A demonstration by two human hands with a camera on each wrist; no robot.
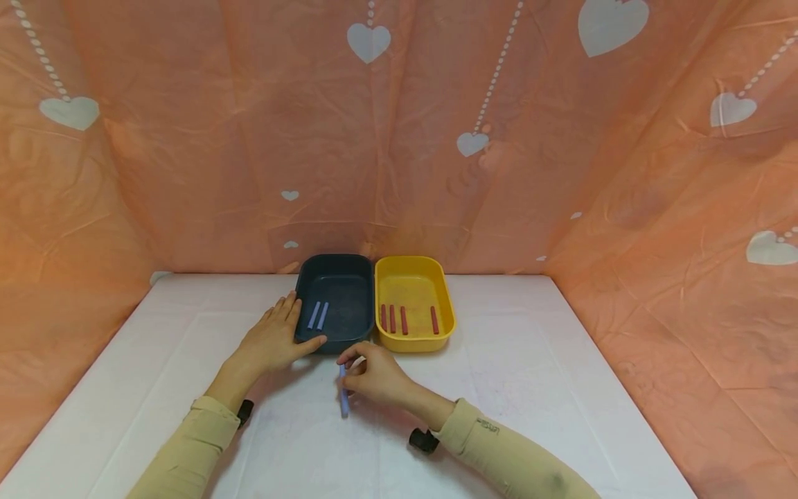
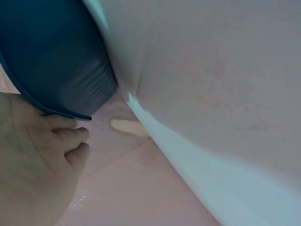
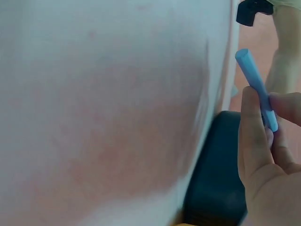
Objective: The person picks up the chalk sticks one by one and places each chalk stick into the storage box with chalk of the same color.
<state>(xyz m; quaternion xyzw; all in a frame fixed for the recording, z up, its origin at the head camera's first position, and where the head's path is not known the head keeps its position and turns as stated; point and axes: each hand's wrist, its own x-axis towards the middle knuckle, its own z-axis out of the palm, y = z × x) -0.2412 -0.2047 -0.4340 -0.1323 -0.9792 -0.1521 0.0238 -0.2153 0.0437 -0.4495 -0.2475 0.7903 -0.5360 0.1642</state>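
Observation:
My right hand (image 1: 380, 375) pinches a blue chalk stick (image 1: 343, 398) between thumb and fingers, just in front of the dark blue tray (image 1: 335, 344). In the right wrist view, this tapered chalk (image 3: 252, 73) slants up out of the fingertips. My left hand (image 1: 269, 341) rests against the dark tray's left side, fingers fairly straight and thumb along its front rim. Two blue chalk sticks (image 1: 322, 316) lie side by side in that tray. Several red chalk sticks (image 1: 404, 320) lie in the yellow tray (image 1: 414, 343) beside it.
Both trays stand side by side at the back of the white-covered table (image 1: 530, 388). Behind and around it hangs an orange curtain (image 1: 312, 125) with white hearts. A black wrist device (image 1: 424, 441) sits at the right sleeve cuff.

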